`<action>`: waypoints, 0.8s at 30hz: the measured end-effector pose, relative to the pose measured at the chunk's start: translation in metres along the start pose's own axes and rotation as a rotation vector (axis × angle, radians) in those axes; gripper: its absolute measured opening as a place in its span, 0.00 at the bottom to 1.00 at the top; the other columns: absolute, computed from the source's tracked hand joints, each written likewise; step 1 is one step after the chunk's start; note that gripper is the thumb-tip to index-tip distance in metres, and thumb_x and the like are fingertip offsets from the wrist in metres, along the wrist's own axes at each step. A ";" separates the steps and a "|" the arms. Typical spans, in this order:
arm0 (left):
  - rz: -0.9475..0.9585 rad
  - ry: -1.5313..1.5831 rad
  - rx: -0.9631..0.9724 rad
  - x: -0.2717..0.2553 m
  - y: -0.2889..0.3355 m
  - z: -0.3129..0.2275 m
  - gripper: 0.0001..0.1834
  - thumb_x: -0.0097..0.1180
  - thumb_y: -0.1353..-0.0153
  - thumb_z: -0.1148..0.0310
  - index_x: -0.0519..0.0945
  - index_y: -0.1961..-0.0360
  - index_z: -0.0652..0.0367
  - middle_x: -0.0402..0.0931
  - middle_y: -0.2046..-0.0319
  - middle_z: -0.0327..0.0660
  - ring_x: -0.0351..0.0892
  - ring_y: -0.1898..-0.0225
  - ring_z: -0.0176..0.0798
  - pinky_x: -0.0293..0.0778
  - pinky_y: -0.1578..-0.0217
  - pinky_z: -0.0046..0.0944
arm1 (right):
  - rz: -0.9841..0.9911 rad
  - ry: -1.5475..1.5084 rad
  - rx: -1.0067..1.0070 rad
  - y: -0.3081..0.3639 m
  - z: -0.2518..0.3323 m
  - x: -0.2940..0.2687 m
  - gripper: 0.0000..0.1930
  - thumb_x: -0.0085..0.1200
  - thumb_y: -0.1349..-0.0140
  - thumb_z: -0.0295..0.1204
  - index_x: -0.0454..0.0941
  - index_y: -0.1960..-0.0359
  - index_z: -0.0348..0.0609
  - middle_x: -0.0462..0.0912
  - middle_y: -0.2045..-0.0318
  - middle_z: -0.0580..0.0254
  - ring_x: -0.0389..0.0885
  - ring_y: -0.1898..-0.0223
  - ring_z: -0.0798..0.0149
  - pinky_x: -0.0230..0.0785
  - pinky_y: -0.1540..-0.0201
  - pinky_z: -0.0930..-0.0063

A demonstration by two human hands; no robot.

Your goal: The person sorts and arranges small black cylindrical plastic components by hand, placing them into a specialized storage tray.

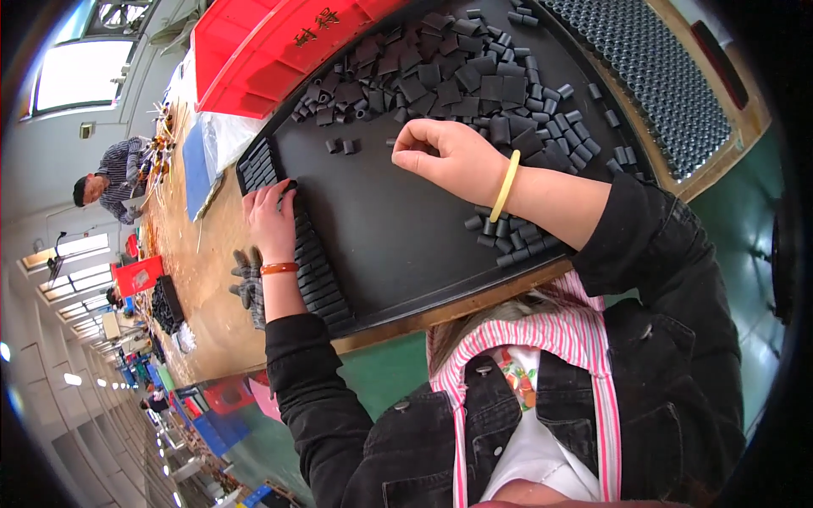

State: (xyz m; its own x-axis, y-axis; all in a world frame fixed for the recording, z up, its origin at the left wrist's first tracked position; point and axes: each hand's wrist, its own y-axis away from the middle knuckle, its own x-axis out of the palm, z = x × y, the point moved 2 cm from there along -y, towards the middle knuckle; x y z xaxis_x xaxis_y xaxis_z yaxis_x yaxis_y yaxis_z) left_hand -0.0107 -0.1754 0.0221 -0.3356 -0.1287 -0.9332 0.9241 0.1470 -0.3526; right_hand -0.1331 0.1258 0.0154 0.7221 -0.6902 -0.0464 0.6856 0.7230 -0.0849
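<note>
A large black tray lies in front of me, with a heap of small black tube pieces and flat square pieces along its far side. Down its left edge runs a neat row of black pieces laid side by side. At that row, my left hand has thumb and fingers closed on a small black piece. My right hand hovers over the tray near the heap, its fingers curled to the thumb. What it holds, if anything, is hidden.
A red crate stands beyond the tray. At the right is a panel packed with shiny round parts. More tubes lie by my right forearm. A grey glove rests on the wooden table. Another person works farther left.
</note>
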 end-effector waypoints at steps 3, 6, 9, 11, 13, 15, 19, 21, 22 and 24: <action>0.020 -0.097 0.026 0.004 0.007 0.002 0.10 0.57 0.44 0.68 0.84 0.60 0.50 0.80 0.65 0.35 0.72 0.53 0.44 0.65 0.49 0.43 | -0.002 0.024 0.016 0.000 0.005 -0.002 0.11 0.55 0.37 0.33 0.76 0.66 0.36 0.77 0.72 0.68 0.72 0.69 0.75 0.67 0.63 0.79; 0.040 -0.268 0.157 -0.009 0.010 -0.018 0.13 0.53 0.44 0.71 0.83 0.57 0.53 0.80 0.61 0.36 0.71 0.49 0.44 0.64 0.47 0.45 | -0.018 -0.061 0.055 -0.001 -0.006 -0.001 0.10 0.54 0.38 0.33 0.75 0.63 0.38 0.75 0.74 0.70 0.71 0.71 0.75 0.66 0.70 0.79; 0.070 -0.317 0.148 -0.011 0.021 -0.019 0.17 0.50 0.44 0.74 0.81 0.53 0.55 0.77 0.55 0.37 0.68 0.45 0.45 0.63 0.45 0.47 | 0.109 -0.601 0.468 0.000 -0.001 -0.004 0.09 0.50 0.42 0.26 0.72 0.60 0.39 0.72 0.72 0.69 0.69 0.72 0.74 0.59 0.77 0.81; 0.065 -0.306 0.115 -0.014 0.024 -0.023 0.18 0.49 0.44 0.75 0.80 0.52 0.56 0.76 0.53 0.38 0.68 0.45 0.46 0.63 0.44 0.46 | 0.131 -0.679 0.498 0.001 0.000 -0.004 0.11 0.48 0.45 0.24 0.71 0.59 0.40 0.70 0.71 0.67 0.68 0.73 0.74 0.56 0.80 0.82; 0.059 -0.293 0.084 -0.017 0.026 -0.030 0.20 0.49 0.45 0.76 0.79 0.50 0.56 0.75 0.52 0.39 0.68 0.45 0.47 0.64 0.44 0.46 | 0.150 -0.755 0.527 0.001 -0.001 -0.003 0.14 0.45 0.49 0.21 0.69 0.58 0.40 0.69 0.69 0.66 0.67 0.73 0.74 0.52 0.82 0.83; 0.013 -0.145 -0.010 -0.025 0.026 -0.039 0.19 0.50 0.45 0.76 0.78 0.50 0.58 0.73 0.51 0.42 0.66 0.44 0.48 0.62 0.43 0.46 | 0.205 -0.760 0.533 0.000 -0.009 0.000 0.15 0.46 0.51 0.22 0.71 0.59 0.39 0.71 0.66 0.61 0.69 0.75 0.71 0.55 0.82 0.80; -0.047 0.135 -0.041 -0.046 0.019 -0.080 0.17 0.53 0.42 0.74 0.77 0.50 0.61 0.74 0.53 0.46 0.68 0.48 0.50 0.63 0.44 0.46 | 0.209 -0.739 0.547 0.001 -0.010 0.003 0.12 0.49 0.39 0.24 0.69 0.54 0.38 0.72 0.65 0.62 0.70 0.73 0.74 0.55 0.82 0.83; -0.005 0.284 -0.036 -0.051 0.016 -0.109 0.17 0.54 0.42 0.75 0.78 0.50 0.60 0.74 0.54 0.46 0.70 0.50 0.49 0.65 0.46 0.44 | 0.073 -0.721 0.469 -0.005 -0.013 0.001 0.11 0.47 0.32 0.32 0.69 0.52 0.40 0.74 0.65 0.64 0.68 0.77 0.77 0.54 0.83 0.85; 0.033 0.425 -0.057 -0.052 0.014 -0.126 0.15 0.55 0.42 0.75 0.79 0.52 0.61 0.75 0.56 0.46 0.72 0.53 0.48 0.67 0.49 0.42 | -0.010 -0.755 0.423 -0.008 -0.014 -0.004 0.11 0.47 0.31 0.33 0.69 0.53 0.40 0.74 0.66 0.65 0.67 0.77 0.78 0.54 0.83 0.85; 0.120 0.645 -0.066 -0.049 0.007 -0.152 0.13 0.55 0.41 0.76 0.80 0.55 0.63 0.76 0.62 0.45 0.77 0.63 0.41 0.72 0.59 0.36 | -0.163 -0.809 0.353 -0.012 -0.011 -0.016 0.10 0.45 0.31 0.35 0.71 0.57 0.42 0.74 0.70 0.67 0.65 0.80 0.79 0.54 0.83 0.85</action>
State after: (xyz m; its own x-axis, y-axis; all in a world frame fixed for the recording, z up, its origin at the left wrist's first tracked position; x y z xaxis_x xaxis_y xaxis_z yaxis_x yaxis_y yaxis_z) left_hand -0.0152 -0.0189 0.0549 -0.2915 0.5030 -0.8136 0.9559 0.1857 -0.2277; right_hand -0.1538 0.1276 0.0057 0.3659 -0.6497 0.6664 0.6770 0.6771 0.2884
